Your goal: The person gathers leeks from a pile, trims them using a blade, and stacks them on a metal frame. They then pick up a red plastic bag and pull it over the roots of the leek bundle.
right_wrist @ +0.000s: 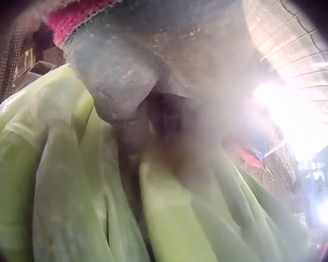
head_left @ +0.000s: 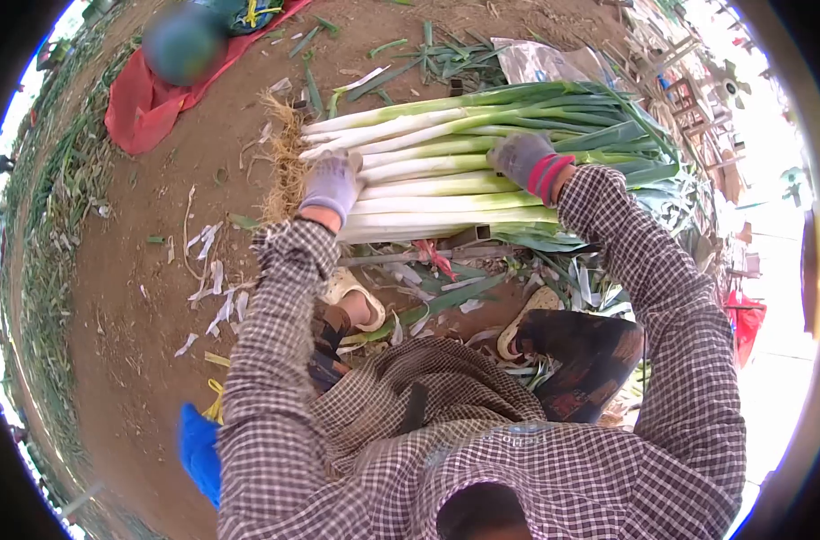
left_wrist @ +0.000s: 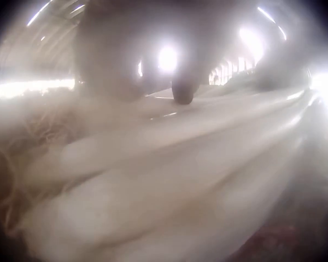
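Observation:
Leeks lie side by side in a wide pile, white ends and roots at the left, green leaves at the right. My gloved left hand grips a leek at the white part near the roots; in the left wrist view its blurred fingers point down onto the pale stalks. Farther right, my gloved right hand has its fingers curled round a leek where white turns green. The right wrist view shows that hand above green stalks, its fingertips partly hidden by blur.
Leaf scraps and a clear plastic bag lie beyond the pile. Red cloth is at the upper left. Peelings litter the soil near the left shoe; a dark bar end shows at the pile's near edge.

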Motion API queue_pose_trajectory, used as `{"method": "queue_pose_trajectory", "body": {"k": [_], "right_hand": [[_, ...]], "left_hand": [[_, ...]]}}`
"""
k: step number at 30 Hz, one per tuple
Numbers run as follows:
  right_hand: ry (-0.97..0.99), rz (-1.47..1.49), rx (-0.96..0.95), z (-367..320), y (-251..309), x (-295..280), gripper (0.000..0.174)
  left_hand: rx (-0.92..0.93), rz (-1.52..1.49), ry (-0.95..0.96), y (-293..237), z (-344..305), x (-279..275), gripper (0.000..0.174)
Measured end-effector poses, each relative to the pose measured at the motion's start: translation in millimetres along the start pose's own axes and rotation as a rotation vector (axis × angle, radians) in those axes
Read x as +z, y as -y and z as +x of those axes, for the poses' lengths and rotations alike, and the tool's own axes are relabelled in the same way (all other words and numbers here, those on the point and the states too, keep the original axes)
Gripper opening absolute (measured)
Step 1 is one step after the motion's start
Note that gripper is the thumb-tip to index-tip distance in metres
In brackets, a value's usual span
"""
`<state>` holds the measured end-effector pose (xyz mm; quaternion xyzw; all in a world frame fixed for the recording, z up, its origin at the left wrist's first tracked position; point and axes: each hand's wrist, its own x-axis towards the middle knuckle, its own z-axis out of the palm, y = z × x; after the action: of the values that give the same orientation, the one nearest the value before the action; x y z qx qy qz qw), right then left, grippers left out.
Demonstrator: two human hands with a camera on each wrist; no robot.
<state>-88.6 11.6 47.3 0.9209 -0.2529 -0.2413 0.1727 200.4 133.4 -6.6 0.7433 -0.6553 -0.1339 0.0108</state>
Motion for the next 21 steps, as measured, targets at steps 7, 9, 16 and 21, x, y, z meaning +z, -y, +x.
{"method": "queue_pose_trajectory", "body": {"k": [7, 9, 16, 21], "right_hand": [[-0.004, 0.123, 0.019, 23.6, -7.5, 14.5, 0.018], [-0.008, 0.187, 0.063, 32.7, -8.4, 12.9, 0.019], [-0.046, 0.488, 0.174, 34.3, -28.1, -44.5, 0.043], [-0.018, 0.422, 0.226, 56.3, -17.0, -11.0, 0.054]], "left_hand": [[0.132, 0.216, -0.008, 16.4, 34.3, 27.3, 0.034], [0.131, 0.168, -0.033, 21.8, 41.3, 29.3, 0.037], [0.053, -0.043, -0.05, 23.2, 26.7, 26.1, 0.04], [-0.031, -0.12, 0.068, 20.6, 33.5, 2.0, 0.042]]}}
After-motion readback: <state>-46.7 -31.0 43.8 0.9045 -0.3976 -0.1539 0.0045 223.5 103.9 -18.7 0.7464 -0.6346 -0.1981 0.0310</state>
